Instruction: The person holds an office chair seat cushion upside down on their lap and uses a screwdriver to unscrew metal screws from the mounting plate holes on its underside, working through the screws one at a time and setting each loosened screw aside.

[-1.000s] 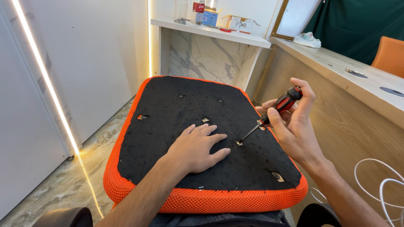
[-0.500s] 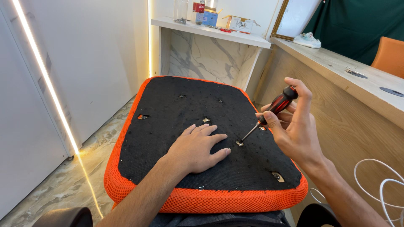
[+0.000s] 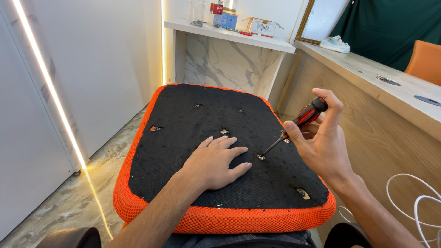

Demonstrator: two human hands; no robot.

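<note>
The seat cushion (image 3: 220, 138) is pinned by the flat, open left hand (image 3: 213, 163) — steadying it — while a screwdriver (image 3: 294, 128), gripped in the right hand (image 3: 321, 142), is angled into a screw hole (image 3: 261, 157) just beside the left fingertips.

Looks like a shop or small office fit-out rather than a home. There's a long wooden bench (image 3: 367, 78) like a reception counter, a marble-look shelf (image 3: 229, 33) with boxes and jars on it, LED strip lighting (image 3: 50, 92) running down white wall panels, a polished stone floor (image 3: 59, 202), and an orange chair (image 3: 425, 55) against a green curtain (image 3: 395, 23).
</note>
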